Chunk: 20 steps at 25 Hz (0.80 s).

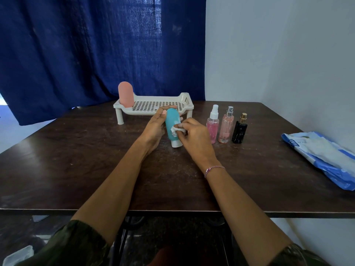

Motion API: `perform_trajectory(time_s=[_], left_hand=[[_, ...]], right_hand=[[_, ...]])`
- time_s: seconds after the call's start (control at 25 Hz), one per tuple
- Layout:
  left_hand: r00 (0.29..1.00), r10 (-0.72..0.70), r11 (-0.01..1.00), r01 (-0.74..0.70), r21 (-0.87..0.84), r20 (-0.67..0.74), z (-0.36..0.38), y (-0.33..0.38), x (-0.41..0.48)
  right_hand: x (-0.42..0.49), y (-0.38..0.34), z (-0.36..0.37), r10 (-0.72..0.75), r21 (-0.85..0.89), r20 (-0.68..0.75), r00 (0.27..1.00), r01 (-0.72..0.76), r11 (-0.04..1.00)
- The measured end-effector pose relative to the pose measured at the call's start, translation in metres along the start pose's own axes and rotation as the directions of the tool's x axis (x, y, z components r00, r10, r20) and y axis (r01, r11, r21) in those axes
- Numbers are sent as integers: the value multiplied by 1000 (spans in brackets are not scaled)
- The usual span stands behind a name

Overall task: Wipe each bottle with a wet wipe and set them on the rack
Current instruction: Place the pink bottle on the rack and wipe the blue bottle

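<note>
A teal squeeze bottle (171,121) with a white cap stands cap-down on the table (76,160). My left hand (155,127) holds it from the left, fingers wrapped behind its top. My right hand (194,135) pinches a crumpled white wet wipe (175,129) against the bottle's front. A pink squeeze bottle (125,94) stands upright on the left end of the white perforated rack (159,106). Three spray bottles stand in a row to the right: a pink one with a white sprayer (212,124), a peach one with a silver sprayer (226,125), and a black one with a gold cap (239,129).
A blue and white wet wipe pack (322,156) lies at the table's right edge near the white wall. A dark blue curtain (96,54) hangs behind the rack. The table's front edge runs across the lower part of the view.
</note>
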State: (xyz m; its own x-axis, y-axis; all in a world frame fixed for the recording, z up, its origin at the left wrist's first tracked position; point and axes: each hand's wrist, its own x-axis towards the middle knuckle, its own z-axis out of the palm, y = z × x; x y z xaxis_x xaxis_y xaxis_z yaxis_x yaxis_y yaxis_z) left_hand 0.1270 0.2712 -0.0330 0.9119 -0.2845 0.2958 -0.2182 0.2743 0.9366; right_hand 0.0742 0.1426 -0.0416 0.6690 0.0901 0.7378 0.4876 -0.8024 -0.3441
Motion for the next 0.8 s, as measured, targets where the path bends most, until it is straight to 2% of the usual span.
perform_trajectory(time_s=[0.16, 0.32, 0.48, 0.6, 0.8], left_hand=[[1000, 14, 1000, -14, 15, 11, 2, 1, -1], [1000, 9, 1000, -10, 17, 22, 0, 1, -2], [999, 3, 996, -8, 92, 51, 3, 3, -3], [997, 26, 992, -34, 120, 70, 4, 3, -3], [999, 24, 997, -26, 73, 27, 2, 6, -3]], right_hand=[[-1, -4, 1, -80, -25, -2, 997, 80, 996], [0, -1, -1, -17, -1, 3, 1000, 17, 1000], [1, -1, -3, 18, 35, -71, 997, -15, 999], [1, -3, -1, -14, 28, -111, 994, 17, 999], [-1, -5, 2, -92, -3, -71, 993, 92, 996]])
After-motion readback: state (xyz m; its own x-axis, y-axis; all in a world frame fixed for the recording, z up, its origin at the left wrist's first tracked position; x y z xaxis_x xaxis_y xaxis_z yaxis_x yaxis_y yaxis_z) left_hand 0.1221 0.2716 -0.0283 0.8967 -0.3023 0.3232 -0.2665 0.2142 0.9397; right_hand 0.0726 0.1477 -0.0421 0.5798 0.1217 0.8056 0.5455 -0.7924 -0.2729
